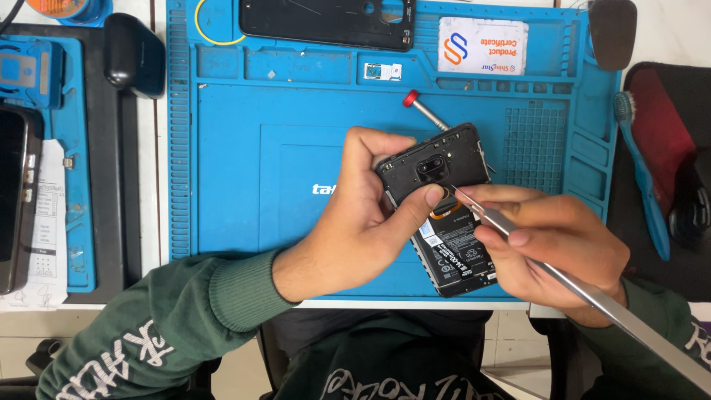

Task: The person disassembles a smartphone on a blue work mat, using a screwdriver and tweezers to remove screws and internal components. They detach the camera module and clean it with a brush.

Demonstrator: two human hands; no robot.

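Your left hand (348, 222) fingers clamped round opened black phone (438, 207), back off, camera and battery exposed, your right hand (552, 244) fingers pinching metal tweezers (592, 292), tips at its middle, blue mat (252, 163) beneath

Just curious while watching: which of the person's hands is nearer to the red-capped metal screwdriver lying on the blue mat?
Left. The left hand lies just below the red-capped metal screwdriver, while the right hand is farther down and to its right, holding metal tweezers.

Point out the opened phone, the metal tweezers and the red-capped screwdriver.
opened phone (437, 167), head view, on the black inner frame by the camera module.
metal tweezers (592, 292), head view, on the shaft below the right hand.
red-capped screwdriver (409, 98), head view, on its red cap, lying on the blue mat.
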